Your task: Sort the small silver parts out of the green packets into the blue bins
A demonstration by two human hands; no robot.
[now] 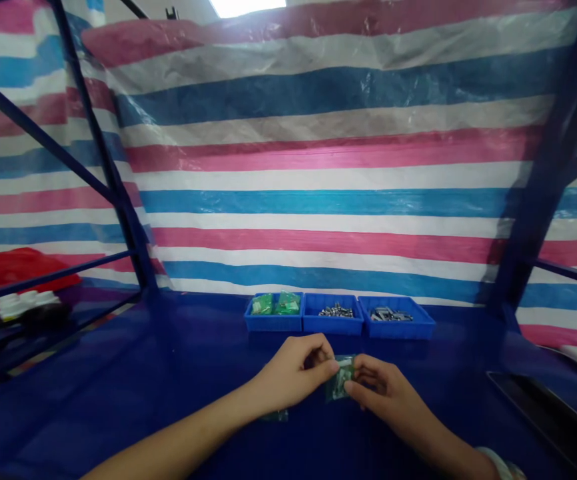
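Left hand, right hand: fingers pinched on bag — any print too blurred
Left tray: green packets
Middle tray, right tray: metal parts

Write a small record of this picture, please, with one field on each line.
Left hand: pinches the upper left part of the small bag
Right hand: holds the right side of the same bag
Small bag: see-through; contents too blurred to name
Left box: green bags
Middle box: small metal pieces
Right box: metal parts
Surface: blue table
Background: striped sheet
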